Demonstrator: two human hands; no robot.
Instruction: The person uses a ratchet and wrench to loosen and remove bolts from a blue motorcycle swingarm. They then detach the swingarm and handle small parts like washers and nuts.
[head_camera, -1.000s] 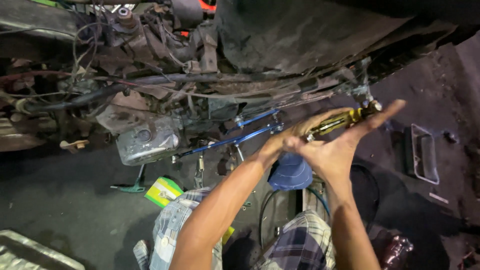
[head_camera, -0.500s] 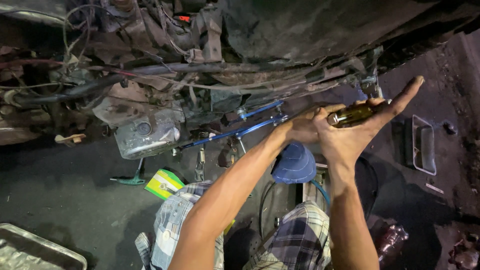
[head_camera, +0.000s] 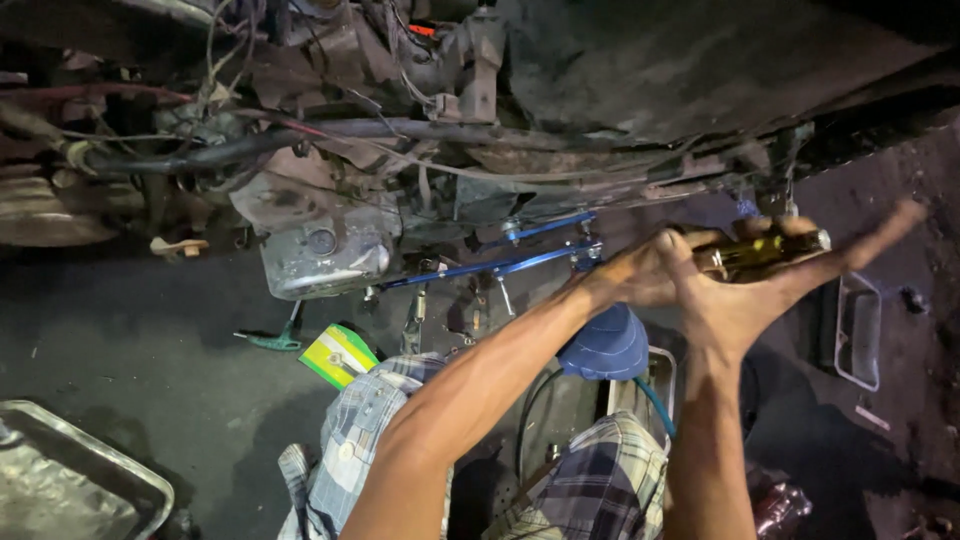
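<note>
Both my arms reach toward the underside of a vehicle. A tool with a translucent yellow handle and a metal end, the screwdriver (head_camera: 768, 250), lies between my hands. My left hand (head_camera: 632, 278) curls around its left end. My right hand (head_camera: 752, 305) cups it from below, palm up, with the fingers stretched out to the right. The tool's tip is hidden behind my left hand. The hands sit just right of two blue rods (head_camera: 500, 266) bolted under the vehicle.
A dirty silver gearbox housing (head_camera: 322, 258) hangs amid hoses and wires. On the ground are a blue funnel-like cap (head_camera: 606, 346), a green and yellow box (head_camera: 338, 356), a green-handled tool (head_camera: 270, 340), a metal tray (head_camera: 70, 485) at bottom left and a small rectangular tray (head_camera: 860, 330) at right.
My hands have drifted slightly to the right with the yellow-handled tool still between them. The right fingers stay stretched out.
</note>
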